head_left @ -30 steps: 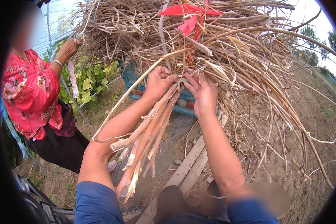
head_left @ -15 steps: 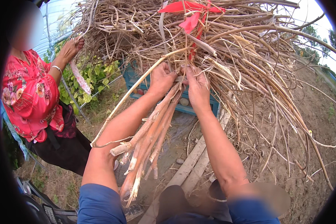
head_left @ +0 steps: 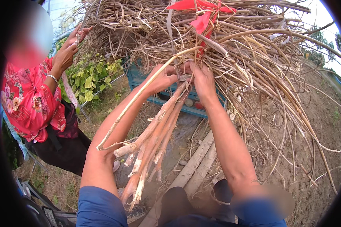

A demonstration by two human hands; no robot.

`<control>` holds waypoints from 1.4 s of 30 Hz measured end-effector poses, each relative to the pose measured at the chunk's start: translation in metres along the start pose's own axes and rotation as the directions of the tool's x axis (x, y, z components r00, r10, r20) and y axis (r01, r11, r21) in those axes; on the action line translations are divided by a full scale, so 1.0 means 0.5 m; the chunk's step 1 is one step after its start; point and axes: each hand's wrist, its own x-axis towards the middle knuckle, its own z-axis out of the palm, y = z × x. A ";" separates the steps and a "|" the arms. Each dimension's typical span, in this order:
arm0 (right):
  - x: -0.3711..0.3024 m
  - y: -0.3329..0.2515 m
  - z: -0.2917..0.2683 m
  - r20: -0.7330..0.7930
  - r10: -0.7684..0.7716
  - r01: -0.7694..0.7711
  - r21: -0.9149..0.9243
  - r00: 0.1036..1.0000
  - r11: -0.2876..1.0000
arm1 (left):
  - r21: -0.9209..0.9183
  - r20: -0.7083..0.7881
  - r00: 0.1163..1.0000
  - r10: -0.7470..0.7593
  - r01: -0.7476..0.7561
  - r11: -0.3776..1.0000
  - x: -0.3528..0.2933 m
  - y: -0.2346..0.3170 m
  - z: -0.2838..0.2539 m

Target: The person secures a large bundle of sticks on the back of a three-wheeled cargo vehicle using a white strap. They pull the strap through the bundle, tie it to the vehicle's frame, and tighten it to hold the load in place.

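Thick brown cut branches (head_left: 159, 126) stick out toward me from a big pile of dry vines (head_left: 129, 34). At their upper ends a greyish flat strip (head_left: 184, 78) crosses them. My left hand (head_left: 163, 79) is closed, thumb and fingers pinching the strip on the left side. Close by on the right, my right hand (head_left: 202, 78) is closed on it too, its fingertips partly hidden among the stems. One longer pale stem (head_left: 140, 90) arches over my left forearm. A red ribbon (head_left: 201, 20) is tied around the vines above my hands.
The pile rests on a blue-green vehicle bed (head_left: 195, 108). At the left stands a person in a red flowered top (head_left: 30, 102), hands (head_left: 68, 49) on a pale strip. Wooden planks (head_left: 193, 166) lie on the ground below. Loose vines hang down at the right.
My hands stay at the branch tops, fingers slightly shifted around the strip. The other person's hands have risen and come together, and the strip there has moved up and left.
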 end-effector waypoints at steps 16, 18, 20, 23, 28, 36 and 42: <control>-0.133 -0.032 -0.032 -0.255 -0.019 0.014 -0.022 0.967 1.000 | 0.205 0.372 0.924 -0.091 0.013 0.979 -0.078 0.128 -0.131; -0.140 -0.040 -0.017 -0.225 0.006 0.001 0.033 0.974 0.999 | 0.081 0.437 0.891 -0.125 0.100 0.992 -0.082 0.167 -0.142; -0.132 -0.058 -0.014 -0.048 0.120 -0.121 -0.018 0.992 0.992 | 0.035 0.454 0.889 -0.068 0.058 0.998 -0.076 0.176 -0.134; -0.117 -0.083 0.001 0.128 0.341 -0.363 0.231 0.931 0.903 | 0.169 0.478 0.876 0.068 -0.168 0.971 -0.075 0.179 -0.113; -0.099 -0.082 -0.023 0.303 0.431 -0.502 0.219 0.850 0.837 | 0.111 0.502 0.853 0.140 -0.224 0.968 -0.081 0.216 -0.106; -0.133 -0.045 -0.025 0.333 0.414 -0.531 0.505 0.847 0.680 | -0.013 0.570 0.804 0.170 -0.198 0.980 -0.128 0.255 -0.151; -0.150 -0.055 -0.040 0.165 0.310 -0.349 0.362 0.936 0.864 | 0.137 0.080 0.994 0.078 -0.088 0.987 -0.106 0.197 -0.102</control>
